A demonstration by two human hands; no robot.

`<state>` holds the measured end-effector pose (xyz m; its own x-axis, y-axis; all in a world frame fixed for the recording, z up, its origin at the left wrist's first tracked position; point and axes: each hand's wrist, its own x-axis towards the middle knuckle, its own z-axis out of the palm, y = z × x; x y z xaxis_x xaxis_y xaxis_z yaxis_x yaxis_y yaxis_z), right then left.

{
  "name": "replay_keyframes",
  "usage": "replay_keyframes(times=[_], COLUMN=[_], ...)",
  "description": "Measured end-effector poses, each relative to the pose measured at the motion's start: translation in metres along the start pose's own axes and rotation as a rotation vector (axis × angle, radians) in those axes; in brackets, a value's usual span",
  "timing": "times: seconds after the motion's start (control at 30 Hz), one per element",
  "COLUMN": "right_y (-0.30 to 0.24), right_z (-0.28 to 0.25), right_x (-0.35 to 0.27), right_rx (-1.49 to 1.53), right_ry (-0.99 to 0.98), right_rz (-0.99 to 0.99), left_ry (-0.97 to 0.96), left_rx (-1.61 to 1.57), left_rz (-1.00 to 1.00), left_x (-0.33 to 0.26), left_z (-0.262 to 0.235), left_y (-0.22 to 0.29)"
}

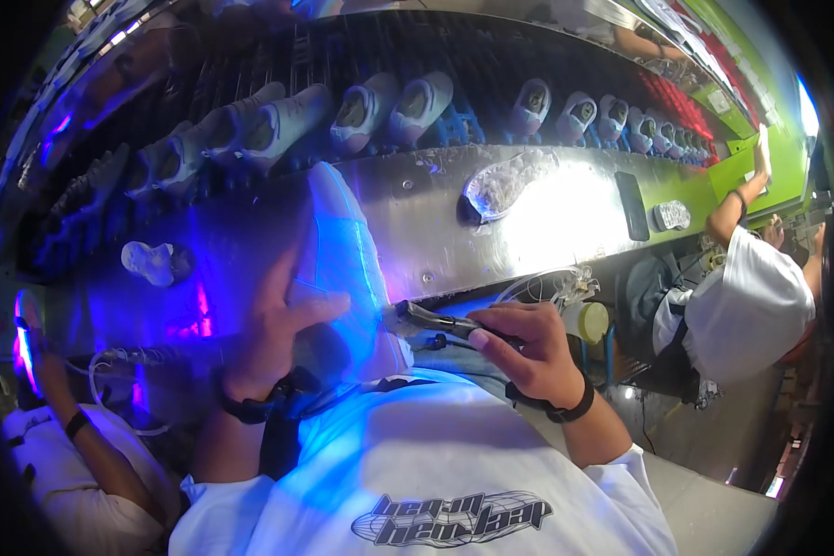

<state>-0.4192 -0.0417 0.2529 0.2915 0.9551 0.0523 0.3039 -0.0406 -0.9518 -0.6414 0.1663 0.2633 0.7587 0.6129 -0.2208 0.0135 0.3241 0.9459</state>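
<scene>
Under blue light, a pale shoe (345, 255) is held in front of my chest, its toe pointing away from me. My left hand (285, 320) grips it from the left side, the thumb laid across the upper. A brush-like tool with a dark handle (440, 322) is pinched in my right hand (528, 345). Its tip is at the shoe's right side near the heel; whether it touches cannot be made out. I wear dark bands on both wrists.
A metal ledge (417, 218) runs ahead of me, with a crumpled whitish pad (510, 185), a white sole-shaped piece (148, 263) and a dark phone-like slab (632, 206). Beyond it stand several pale shoes (287, 120) in a row. Co-workers (746, 306) work at both sides.
</scene>
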Motion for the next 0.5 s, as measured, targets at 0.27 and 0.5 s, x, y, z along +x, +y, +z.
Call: replay_keyframes(times=[0.27, 0.5], right_y=[-0.021, -0.031], right_z=[-0.012, -0.024], right_x=[-0.001, 0.017], right_rx=[-0.095, -0.254], right_ry=[-0.029, 0.031], right_rz=[0.014, -0.143], left_ry=[0.072, 0.160], left_rx=[-0.078, -0.239], left_rz=[-0.072, -0.280], left_x=[0.012, 0.015], left_z=[-0.013, -0.010], left_y=[-0.003, -0.001])
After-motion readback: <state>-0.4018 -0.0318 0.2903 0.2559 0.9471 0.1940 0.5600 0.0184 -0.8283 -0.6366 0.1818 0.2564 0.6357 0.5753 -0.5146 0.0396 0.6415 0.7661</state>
